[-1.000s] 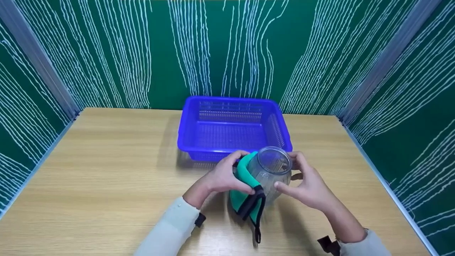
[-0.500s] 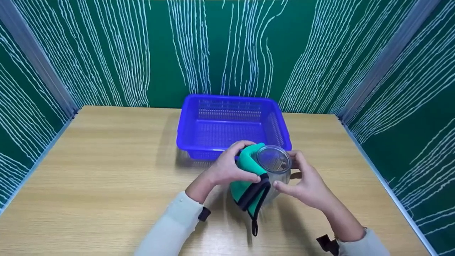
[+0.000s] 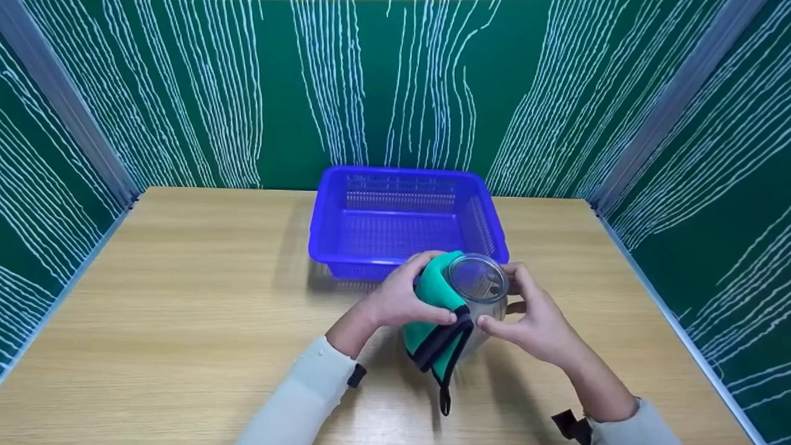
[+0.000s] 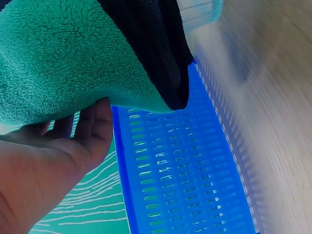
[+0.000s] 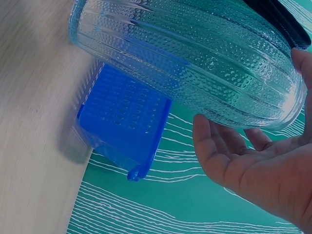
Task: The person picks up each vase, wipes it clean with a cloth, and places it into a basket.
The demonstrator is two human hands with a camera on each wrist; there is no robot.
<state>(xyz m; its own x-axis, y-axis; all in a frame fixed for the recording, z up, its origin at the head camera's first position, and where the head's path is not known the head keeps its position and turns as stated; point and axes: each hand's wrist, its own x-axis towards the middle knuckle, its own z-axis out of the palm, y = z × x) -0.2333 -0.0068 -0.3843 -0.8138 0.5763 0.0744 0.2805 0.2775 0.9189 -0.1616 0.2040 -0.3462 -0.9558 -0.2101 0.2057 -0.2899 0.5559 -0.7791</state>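
Observation:
A clear glass jar (image 3: 488, 315) with ribbed, dimpled sides stands with its round mouth up, near the front of the basket. My right hand (image 3: 537, 321) grips its right side, thumb in front and fingers behind. In the right wrist view the jar (image 5: 195, 63) spans the top, with fingertips touching the glass. My left hand (image 3: 405, 296) holds a green terry cloth (image 3: 437, 287) with black edging and a hanging loop against the jar's left side. The left wrist view shows this cloth (image 4: 73, 58) draped over the fingers, hiding most of them.
A blue plastic basket (image 3: 318, 238) with slotted walls stands just behind the jar on the wooden table (image 3: 204, 296). Green walls (image 3: 284, 93) with white wavy lines enclose the back and sides.
My left hand has moved slightly up and to the right, bringing the cloth further round the jar's left side and near its rim. The right hand and jar stay nearly where they were.

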